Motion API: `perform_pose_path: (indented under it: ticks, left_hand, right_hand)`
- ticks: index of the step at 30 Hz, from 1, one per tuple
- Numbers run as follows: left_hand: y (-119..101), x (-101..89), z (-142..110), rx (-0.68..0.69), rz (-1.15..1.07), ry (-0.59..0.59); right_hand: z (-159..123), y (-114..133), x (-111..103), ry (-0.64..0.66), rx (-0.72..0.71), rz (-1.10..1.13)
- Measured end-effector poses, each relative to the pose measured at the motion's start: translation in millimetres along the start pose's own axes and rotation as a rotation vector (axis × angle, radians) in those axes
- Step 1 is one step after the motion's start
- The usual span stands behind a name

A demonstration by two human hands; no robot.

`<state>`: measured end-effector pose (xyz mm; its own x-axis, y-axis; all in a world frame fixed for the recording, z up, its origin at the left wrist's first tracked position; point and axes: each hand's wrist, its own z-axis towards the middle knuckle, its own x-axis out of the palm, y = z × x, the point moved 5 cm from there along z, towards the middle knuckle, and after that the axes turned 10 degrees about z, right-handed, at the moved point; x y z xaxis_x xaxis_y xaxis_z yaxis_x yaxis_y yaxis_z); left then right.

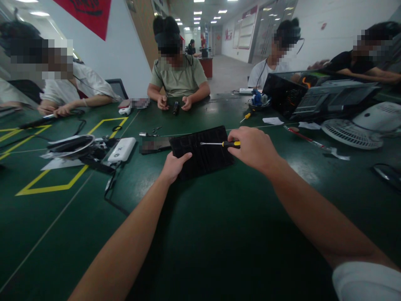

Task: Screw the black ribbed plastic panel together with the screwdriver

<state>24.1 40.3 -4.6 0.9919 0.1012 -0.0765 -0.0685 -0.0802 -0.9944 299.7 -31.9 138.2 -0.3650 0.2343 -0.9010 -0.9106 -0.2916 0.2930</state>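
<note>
A flat black rectangular panel [208,159] is held tilted over the green table, its face toward me. My left hand [173,167] grips its left edge, thumb lying across the front. In my right hand [252,146] is a screwdriver [226,144] with a yellow and black handle, its fingers closed around the handle. The metal shaft points left across the panel, and the tip is over a spot near the panel's middle; whether it touches a screw is too small to tell. Beyond the panel lie a dark flat piece [155,145] and several small metal parts [150,134].
On the left are a white power bank [122,150] with a cable and a pile of dark parts [73,146]. To the right stand a white fan [354,129], an opened computer case [335,98] and another screwdriver [247,116]. Several people sit around the table [200,234].
</note>
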Motion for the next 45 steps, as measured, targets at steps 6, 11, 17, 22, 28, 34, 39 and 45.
perform_pose_path:
  ticks: [6,11,17,22,28,34,39,45]
  left_hand:
    - [0,-0.9,0,0.001,0.006,-0.015]
    - [0,-1.4,1,0.006,0.023,-0.017]
    - [-1,-0.8,0,0.008,0.009,-0.015]
    - [-2,-0.4,-1,0.008,0.01,-0.01]
    - [-1,-0.4,-1,-0.008,0.007,-0.003]
    - [-1,-0.2,0,-0.01,0.01,-0.015]
    - [-1,0.5,-1,-0.003,-0.004,-0.003]
    - [-4,2.0,-3,0.003,-0.02,0.01]
  right_hand:
    - [0,0,-2,0.03,0.028,-0.012]
    - [1,-1,-2,0.095,0.08,-0.009]
    - [0,-1,4,0.145,0.079,0.027]
    - [1,0,7,0.138,0.053,0.028]
    - [-1,-2,-2,0.054,0.023,0.022]
    - [-1,-4,-5,-0.006,0.041,0.017]
    - [0,-5,-2,0.021,0.072,0.03]
    - [1,-8,0,0.006,0.068,0.044]
